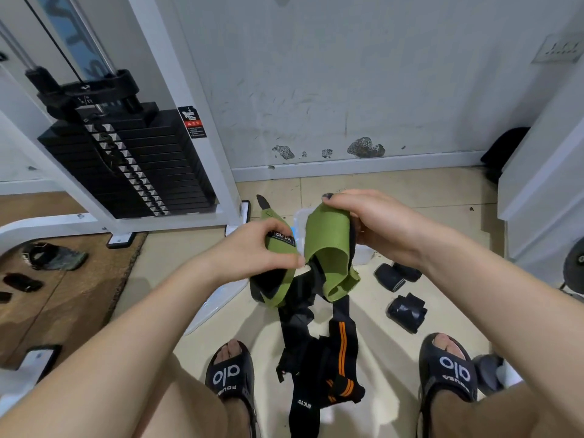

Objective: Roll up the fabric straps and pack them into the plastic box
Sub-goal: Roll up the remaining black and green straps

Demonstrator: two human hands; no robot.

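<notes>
A black weight stack (126,159) stands at left. Over the tiled floor (395,197), both hands hold green straps (328,248) (black-backed): left hand (252,251) fingers pinch one at its label, right hand (376,222) fingers curl round the other. The plastic box (300,216) sits behind them; rolled black straps (406,311) lie beside it.

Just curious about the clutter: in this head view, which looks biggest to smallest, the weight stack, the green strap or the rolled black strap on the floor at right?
1. weight stack
2. green strap, though nearness to the camera enlarges it
3. rolled black strap
</notes>
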